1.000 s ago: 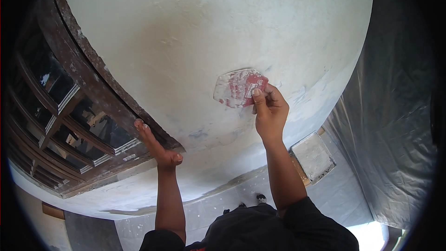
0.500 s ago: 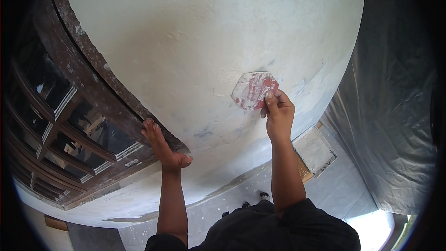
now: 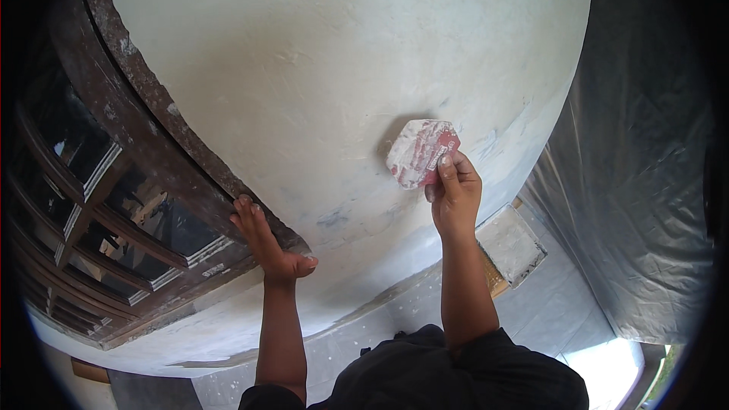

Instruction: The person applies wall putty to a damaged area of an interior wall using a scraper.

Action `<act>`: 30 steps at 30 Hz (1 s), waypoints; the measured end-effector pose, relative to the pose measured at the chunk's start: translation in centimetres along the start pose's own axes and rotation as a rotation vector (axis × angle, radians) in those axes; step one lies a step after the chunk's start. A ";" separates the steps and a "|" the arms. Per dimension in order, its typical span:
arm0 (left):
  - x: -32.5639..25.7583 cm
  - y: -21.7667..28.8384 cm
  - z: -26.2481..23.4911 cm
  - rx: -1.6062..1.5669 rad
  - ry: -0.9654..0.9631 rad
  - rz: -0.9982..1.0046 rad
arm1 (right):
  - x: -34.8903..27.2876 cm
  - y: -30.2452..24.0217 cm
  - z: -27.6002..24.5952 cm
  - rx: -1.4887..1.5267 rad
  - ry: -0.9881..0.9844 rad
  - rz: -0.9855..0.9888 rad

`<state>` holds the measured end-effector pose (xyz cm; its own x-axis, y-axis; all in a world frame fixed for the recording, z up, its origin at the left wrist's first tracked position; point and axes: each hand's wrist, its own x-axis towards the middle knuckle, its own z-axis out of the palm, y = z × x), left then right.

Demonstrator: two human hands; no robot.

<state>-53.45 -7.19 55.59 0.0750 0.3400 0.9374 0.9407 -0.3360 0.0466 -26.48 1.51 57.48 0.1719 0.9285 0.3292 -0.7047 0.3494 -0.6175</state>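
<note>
**A scraper (image 3: 416, 150) in the right hand (image 3: 458, 193), the left hand (image 3: 267, 241) at the frame (image 3: 156, 127)**

The right forearm (image 3: 465, 281) rises from a black sleeve (image 3: 524, 368), leaning slightly left toward the wrist. The right hand grips the scraper by its lower right corner, thumb laid on the near face and fingers curled behind it. That face is red, thickly smeared with white, and the plate tilts up and left from the grip.

The scraper is in front of the pale wall (image 3: 304, 68), right of centre, with a dark shadow (image 3: 389, 140) along its left side. Whether its far edge touches the wall cannot be told.

The left forearm (image 3: 282, 330) stands almost upright. The left hand bends up and left at the wrist, fingers extended and close together, thumb stuck out to the right. It has hold of nothing visible; its fingertips appear to rest on the brown frame, near the border with the wall.

Beyond the right forearm, low down, a white-smeared board (image 3: 514, 247) shows above the grey floor (image 3: 554, 304). Clear plastic sheeting (image 3: 630, 228) hangs at the far right, creased and shiny.
</note>
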 end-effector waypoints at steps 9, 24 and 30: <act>-0.2 -0.1 -0.2 -0.006 0.000 0.012 | 0.4 0.0 0.6 -0.112 -0.017 0.023; -0.2 -0.1 -0.1 0.003 -0.001 0.019 | 0.0 -0.1 3.8 -0.074 -0.071 -0.055; -0.2 0.0 -0.1 0.016 0.007 0.030 | 0.1 0.7 1.6 -0.046 -0.031 -0.003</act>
<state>-53.53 -7.38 55.44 0.1013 0.3238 0.9407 0.9433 -0.3318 0.0127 -28.08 1.68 58.20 0.1516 0.9235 0.3525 -0.6718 0.3579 -0.6486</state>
